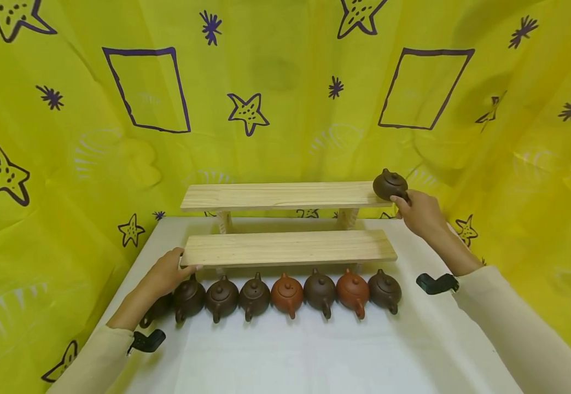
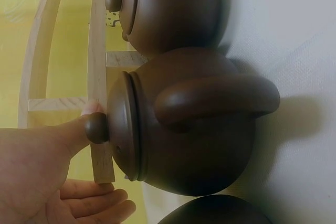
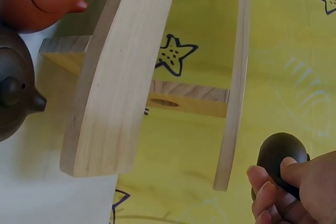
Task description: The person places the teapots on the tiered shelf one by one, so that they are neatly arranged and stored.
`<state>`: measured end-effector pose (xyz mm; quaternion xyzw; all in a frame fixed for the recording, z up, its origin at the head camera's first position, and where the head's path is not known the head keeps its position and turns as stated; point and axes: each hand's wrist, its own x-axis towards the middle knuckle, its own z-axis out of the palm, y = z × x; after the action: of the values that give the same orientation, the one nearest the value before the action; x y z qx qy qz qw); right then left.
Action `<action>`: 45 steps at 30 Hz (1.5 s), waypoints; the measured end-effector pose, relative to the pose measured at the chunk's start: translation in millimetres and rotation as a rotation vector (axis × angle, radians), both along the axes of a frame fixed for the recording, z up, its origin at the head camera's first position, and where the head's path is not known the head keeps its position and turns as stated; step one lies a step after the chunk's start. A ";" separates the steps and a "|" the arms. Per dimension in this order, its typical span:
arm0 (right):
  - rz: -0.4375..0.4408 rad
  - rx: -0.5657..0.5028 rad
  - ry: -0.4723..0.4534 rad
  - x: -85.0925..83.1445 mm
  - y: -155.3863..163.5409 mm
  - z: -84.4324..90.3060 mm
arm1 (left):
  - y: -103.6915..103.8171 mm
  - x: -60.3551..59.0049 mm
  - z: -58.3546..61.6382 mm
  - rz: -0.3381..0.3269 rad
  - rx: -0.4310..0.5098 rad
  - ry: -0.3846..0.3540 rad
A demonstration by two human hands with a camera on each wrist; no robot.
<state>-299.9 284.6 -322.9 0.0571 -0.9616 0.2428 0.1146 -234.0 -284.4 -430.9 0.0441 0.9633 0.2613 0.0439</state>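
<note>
My right hand (image 1: 423, 215) holds a small dark brown teapot (image 1: 389, 184) by its handle side, at the right end of the upper wooden board (image 1: 280, 196). From the right wrist view, that teapot (image 3: 281, 161) is beyond the board's end, thumb on its side; whether it touches the board I cannot tell. My left hand (image 1: 166, 271) grips the left end of the lower wooden board (image 1: 290, 247), thumb along the front edge. Close by it, in the left wrist view, a dark teapot (image 2: 194, 124) stands with its lid knob before the thumb.
Several teapots stand in a row before the lower board, mostly dark brown like this teapot (image 1: 222, 298), with two reddish ones, a middle teapot (image 1: 287, 293) and a right-hand teapot (image 1: 353, 290). The leftmost is partly covered by my arm. A yellow patterned curtain (image 1: 285, 148) surrounds the white table (image 1: 290, 355).
</note>
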 end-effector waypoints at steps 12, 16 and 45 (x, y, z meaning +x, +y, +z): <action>0.022 -0.030 -0.009 -15.4 -16.5 -5.5 | 3.7 1.2 0.3 0.004 0.010 0.008; 0.025 -0.030 -0.008 -18.5 -19.5 -7.0 | 3.9 2.1 1.1 0.007 0.011 0.004; 0.025 -0.036 -0.065 -27.6 -30.0 -8.9 | 3.2 1.2 -1.1 0.028 0.008 0.005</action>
<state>-327.5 254.6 -331.8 0.0592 -0.9595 0.2631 0.0814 -232.8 -281.2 -432.1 0.0316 0.9628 0.2658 0.0375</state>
